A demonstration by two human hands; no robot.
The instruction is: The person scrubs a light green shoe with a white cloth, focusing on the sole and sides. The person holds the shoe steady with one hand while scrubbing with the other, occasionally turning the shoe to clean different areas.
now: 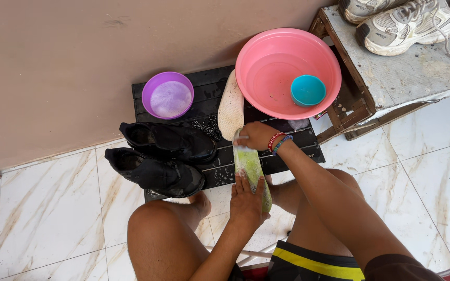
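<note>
A green shoe insole (249,165), covered in soapy foam, lies lengthwise between my knees over the edge of a black slatted board (212,88). My left hand (246,202) presses flat on its near end. My right hand (256,136), with beaded bracelets on the wrist, is closed over the far end; whether it holds a brush or cloth is hidden. A second, white insole (230,106) leans against the pink basin (272,49).
A small teal bowl (308,89) sits in the pink basin. A purple bowl (167,95) of soapy water stands at the board's left. Two black shoes (162,156) lie beside it with loose laces. White sneakers (407,23) rest on a wooden stool (402,73) at right.
</note>
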